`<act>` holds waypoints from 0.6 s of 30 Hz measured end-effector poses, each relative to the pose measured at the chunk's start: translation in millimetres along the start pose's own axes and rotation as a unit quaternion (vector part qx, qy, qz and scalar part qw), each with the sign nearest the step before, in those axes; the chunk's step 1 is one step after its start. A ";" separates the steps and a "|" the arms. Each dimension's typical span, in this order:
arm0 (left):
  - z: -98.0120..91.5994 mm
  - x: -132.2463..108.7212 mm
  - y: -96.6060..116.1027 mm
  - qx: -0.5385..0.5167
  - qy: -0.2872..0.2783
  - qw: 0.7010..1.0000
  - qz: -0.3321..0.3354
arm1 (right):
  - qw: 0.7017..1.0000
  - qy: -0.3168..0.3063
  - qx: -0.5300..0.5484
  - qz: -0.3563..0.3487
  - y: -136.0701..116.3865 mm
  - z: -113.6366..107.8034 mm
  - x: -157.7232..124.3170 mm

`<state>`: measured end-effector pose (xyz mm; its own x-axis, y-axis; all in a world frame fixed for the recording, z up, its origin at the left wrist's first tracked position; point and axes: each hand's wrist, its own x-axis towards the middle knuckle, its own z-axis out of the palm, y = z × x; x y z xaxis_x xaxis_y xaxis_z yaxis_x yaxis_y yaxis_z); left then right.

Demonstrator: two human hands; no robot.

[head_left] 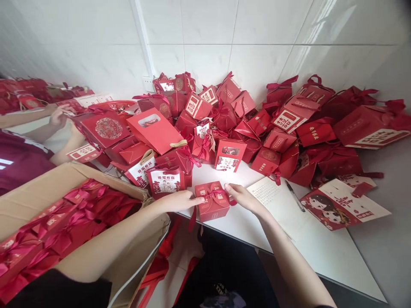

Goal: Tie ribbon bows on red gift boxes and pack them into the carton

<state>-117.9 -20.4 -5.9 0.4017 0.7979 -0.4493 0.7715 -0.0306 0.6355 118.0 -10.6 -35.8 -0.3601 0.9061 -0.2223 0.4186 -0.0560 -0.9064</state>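
Observation:
A small red gift box [214,212] with gold lettering sits at the front edge of the white table, between my two hands. A dark red ribbon [212,194] crosses its top. My left hand [183,200] is at the box's left side, fingers pinched on the ribbon, with a ribbon tail hanging below them. On the other side, my right hand [241,197] pinches the ribbon near the box's right top edge; its fingertips are partly hidden. Just behind stands a red and white window box [230,156]. A notebook sheet [268,192] lies beside my right hand.
Red gift boxes and bags [221,115] are heaped along the tiled wall. A cardboard carton [128,185] of ribboned boxes stands at left. A black pen [294,196] and a flat printed card bag [340,205] lie at right. Another person's arm [69,147] reaches in at left.

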 end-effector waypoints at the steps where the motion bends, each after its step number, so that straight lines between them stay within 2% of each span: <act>1: 1.3 1.5 -3.0 -0.015 -0.012 1.000 0.005 | 0.999 -0.014 0.029 0.017 1.3 0.0 0.4; 5: 2.0 7.6 -10.9 -0.048 -0.041 0.997 0.048 | 0.994 -0.061 0.086 0.035 5.7 -2.0 -1.2; 8: 1.6 12.6 -13.7 -0.061 -0.048 0.994 0.073 | 0.991 -0.062 0.112 0.023 10.3 -2.0 -3.8; 14: 1.2 15.3 -14.8 -0.067 -0.043 0.992 0.100 | 0.986 -0.082 0.138 0.044 23.4 0.4 -8.4; 18: 1.8 15.7 -14.6 -0.069 -0.037 0.992 0.100 | 0.976 -0.072 0.204 0.026 27.4 2.4 -11.4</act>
<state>-121.9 -8.5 -23.4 0.5797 0.7372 -0.3470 0.5990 -0.0970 0.7948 131.6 -23.5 -58.9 -0.4724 0.8309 -0.2940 0.0835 -0.2899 -0.9534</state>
